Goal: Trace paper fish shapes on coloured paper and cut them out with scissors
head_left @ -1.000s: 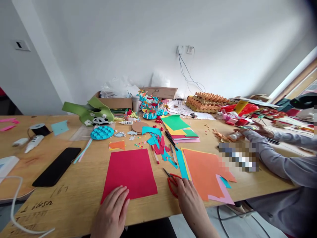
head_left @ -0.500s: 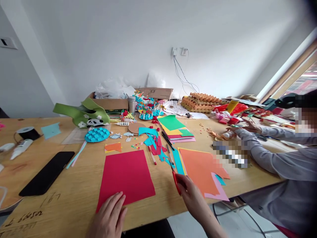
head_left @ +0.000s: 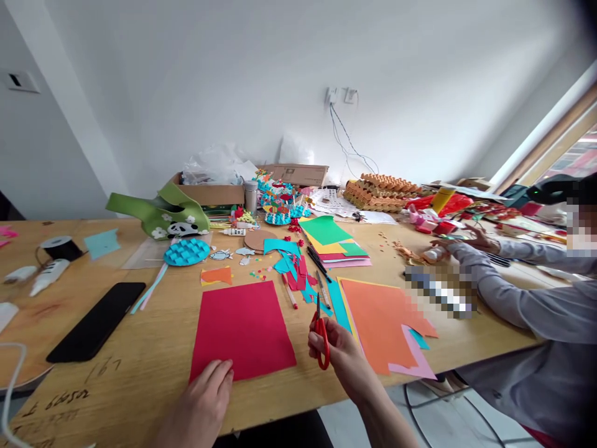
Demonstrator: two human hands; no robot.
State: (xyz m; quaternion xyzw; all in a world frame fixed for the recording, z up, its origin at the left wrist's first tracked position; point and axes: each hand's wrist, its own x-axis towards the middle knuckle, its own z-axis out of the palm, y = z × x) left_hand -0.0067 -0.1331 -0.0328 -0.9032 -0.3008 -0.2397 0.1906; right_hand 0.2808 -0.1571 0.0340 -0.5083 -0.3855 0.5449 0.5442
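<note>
A square sheet of red paper (head_left: 245, 330) lies flat on the table in front of me. Over its lower left corner rests my left hand (head_left: 212, 389), fingers stretched out flat on the sheet. My right hand (head_left: 340, 354) grips red-handled scissors (head_left: 321, 342), their blades pointing up and away from me. The scissors are above the table, just right of the red sheet and apart from it. Beside that hand lies orange paper (head_left: 377, 323) with a notched edge, over pink and yellow sheets. A red-capped pen (head_left: 290, 292) and a slim pen (head_left: 323, 289) lie beyond.
Blue and red scraps (head_left: 293, 270) lie beyond the sheet, near stacked coloured paper (head_left: 329, 233). To the left are a black phone (head_left: 97, 320), a blue woven paper oval (head_left: 186, 252) and a green panda bag (head_left: 175, 214). A co-worker's grey sleeve (head_left: 489, 280) reaches in at right.
My right hand has lifted the scissors from among the pens and brought them left and nearer me. My left hand stays at the red sheet's corner. The view has shifted slightly.
</note>
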